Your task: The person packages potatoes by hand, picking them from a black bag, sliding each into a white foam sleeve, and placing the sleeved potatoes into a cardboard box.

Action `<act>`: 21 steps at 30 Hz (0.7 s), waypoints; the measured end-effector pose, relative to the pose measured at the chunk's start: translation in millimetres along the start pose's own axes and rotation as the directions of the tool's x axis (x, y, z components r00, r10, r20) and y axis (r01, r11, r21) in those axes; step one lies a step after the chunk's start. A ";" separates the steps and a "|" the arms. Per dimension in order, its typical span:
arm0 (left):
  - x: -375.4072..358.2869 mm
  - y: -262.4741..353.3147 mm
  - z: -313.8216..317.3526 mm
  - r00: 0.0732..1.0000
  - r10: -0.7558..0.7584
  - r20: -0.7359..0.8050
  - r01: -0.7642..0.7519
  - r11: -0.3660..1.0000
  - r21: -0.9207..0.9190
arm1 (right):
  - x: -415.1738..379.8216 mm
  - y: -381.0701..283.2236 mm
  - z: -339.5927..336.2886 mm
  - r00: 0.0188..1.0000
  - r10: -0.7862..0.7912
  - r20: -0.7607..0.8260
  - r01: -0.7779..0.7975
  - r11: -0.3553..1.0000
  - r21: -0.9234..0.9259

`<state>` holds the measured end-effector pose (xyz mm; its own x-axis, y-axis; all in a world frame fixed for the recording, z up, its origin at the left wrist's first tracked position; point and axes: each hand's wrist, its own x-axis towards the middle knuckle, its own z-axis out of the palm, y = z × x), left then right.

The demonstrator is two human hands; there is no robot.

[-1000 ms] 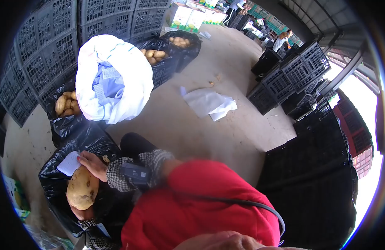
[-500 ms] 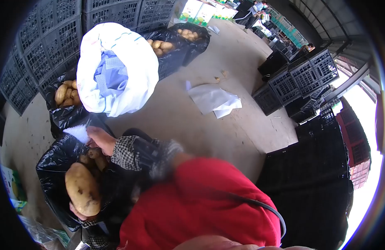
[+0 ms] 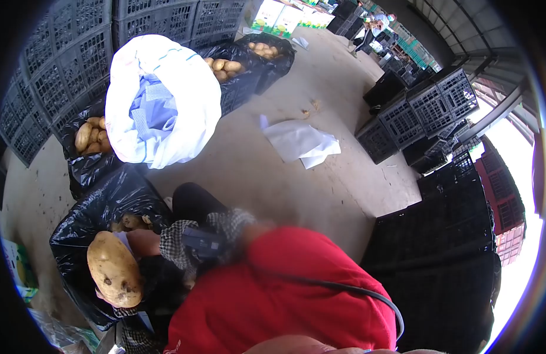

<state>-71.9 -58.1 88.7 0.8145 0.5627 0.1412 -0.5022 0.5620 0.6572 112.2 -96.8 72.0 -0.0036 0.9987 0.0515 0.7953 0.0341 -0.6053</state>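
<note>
A large potato with dark spots rests in my left hand, whose fingers show only at its lower edge. My right hand is closed on a white foam net, at the potato's upper right side. Most of the net is hidden behind the potato and fingers. Below both hands is a crate lined with a black plastic bag, with more potatoes inside. Beyond it stands a big white sack holding folded white foam nets.
More black-lined crates of potatoes stand around the sack. Black plastic crates are stacked along the left, others at the right. A white sheet lies on the floor. A person is far off at the top.
My right hand has moved down from above the crate to the potato, bringing the foam net with it. My left hand still holds the potato in nearly the same place.
</note>
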 end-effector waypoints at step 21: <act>-15.2 7.3 5.9 0.974 -0.132 -0.183 0.132 0.991 -0.008 | -16.8 -9.4 -89.8 0.961 0.111 -0.252 0.081 0.761 0.644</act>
<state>-86.2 -66.1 95.8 0.8064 0.5853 -0.0847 -0.3922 0.6363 0.6643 159.2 -117.4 148.2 0.2379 0.9540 0.1823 0.2147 0.1314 -0.9678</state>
